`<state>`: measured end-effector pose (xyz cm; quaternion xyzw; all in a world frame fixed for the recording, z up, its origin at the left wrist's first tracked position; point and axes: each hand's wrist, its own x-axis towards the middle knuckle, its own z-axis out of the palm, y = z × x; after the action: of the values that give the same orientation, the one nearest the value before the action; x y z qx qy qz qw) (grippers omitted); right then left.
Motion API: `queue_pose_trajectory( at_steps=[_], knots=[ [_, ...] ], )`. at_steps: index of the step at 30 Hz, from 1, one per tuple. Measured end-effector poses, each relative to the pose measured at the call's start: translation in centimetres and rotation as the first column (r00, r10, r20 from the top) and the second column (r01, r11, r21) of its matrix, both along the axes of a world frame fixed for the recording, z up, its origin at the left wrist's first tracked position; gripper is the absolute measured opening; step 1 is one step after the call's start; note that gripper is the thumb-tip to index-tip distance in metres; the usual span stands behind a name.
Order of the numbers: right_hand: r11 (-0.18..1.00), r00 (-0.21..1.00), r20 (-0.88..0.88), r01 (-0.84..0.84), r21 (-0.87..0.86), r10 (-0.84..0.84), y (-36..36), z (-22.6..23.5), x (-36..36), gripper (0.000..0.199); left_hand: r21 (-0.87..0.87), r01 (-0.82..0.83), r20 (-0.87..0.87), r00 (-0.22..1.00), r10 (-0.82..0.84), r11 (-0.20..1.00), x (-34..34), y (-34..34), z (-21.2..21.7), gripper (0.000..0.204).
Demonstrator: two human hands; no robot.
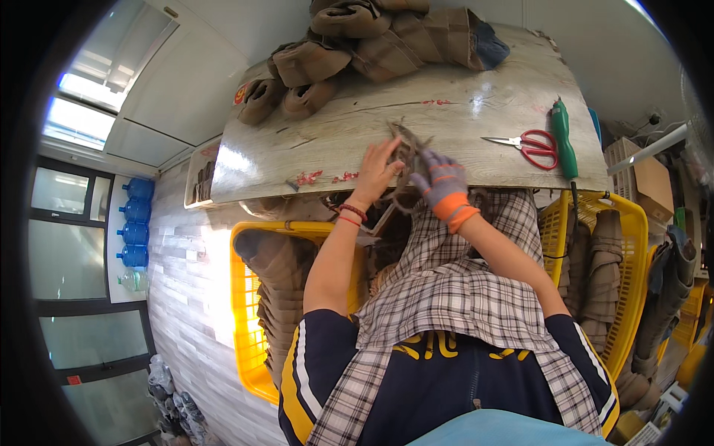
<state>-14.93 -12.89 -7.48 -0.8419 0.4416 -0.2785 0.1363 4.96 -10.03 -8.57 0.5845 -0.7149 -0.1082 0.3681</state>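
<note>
Your bare left hand (pixel 377 169) lies with its fingers spread flat on a thin, tangled brown piece of strap-like material (pixel 406 152), which rests on the pale wood-grain table (pixel 476 104) near its front edge. Your right hand (pixel 442 182), in a grey knit glove with an orange cuff, is just beside the left one and touches the same brown piece from the right; its fingers are curled over the material, but you cannot tell from this view if the grip really pinches it. A part of the piece hangs down over the table edge, between your two wrists.

On the right part of the table lie the red-handled scissors (pixel 531 146), with blades pointing toward your hands, and just beside them a green pen-shaped tool (pixel 563 139) with a cord going down over the edge. At the far side of the table is a heap of folded brown fabric pieces (pixel 357 44).

Under the table, at your left, a yellow plastic basket (pixel 244 297) holds a stack of brown pieces. At your right, another yellow plastic crate (pixel 632 245) holds more of them, hanging over its wall.
</note>
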Motion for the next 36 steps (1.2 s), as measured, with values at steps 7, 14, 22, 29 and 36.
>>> queue_pose_trajectory(
  at_steps=[7,14,22,29,36],
  knots=[
    [0.81,0.77,-0.267,-0.579,0.089,0.58,7.7,2.9,-1.9,0.037,-0.066,-0.213,-0.254,0.948,0.19,0.975,-4.7,11.5,-1.0,0.007],
    [0.959,0.977,0.184,-0.149,0.242,0.105,5.5,0.7,-11.8,0.04,-0.031,0.026,-0.027,0.999,-0.027,0.999,-12.0,8.6,1.5,0.026],
    [0.927,0.848,0.44,0.145,0.346,-0.297,8.0,-1.0,-22.9,0.039,0.106,0.309,0.641,0.705,-0.302,0.945,-21.6,0.4,-3.2,0.058],
    [0.821,0.752,0.41,0.298,0.487,-0.516,11.5,-2.6,-27.8,0.03,0.127,0.412,0.51,0.753,-0.416,0.902,-20.5,-1.7,-3.4,0.016],
    [0.735,0.681,0.321,0.486,0.473,-0.658,13.9,-5.7,-32.2,0.023,0.099,0.074,0.26,0.961,-0.097,0.992,-12.2,4.2,-2.6,0.023]
  ],
)
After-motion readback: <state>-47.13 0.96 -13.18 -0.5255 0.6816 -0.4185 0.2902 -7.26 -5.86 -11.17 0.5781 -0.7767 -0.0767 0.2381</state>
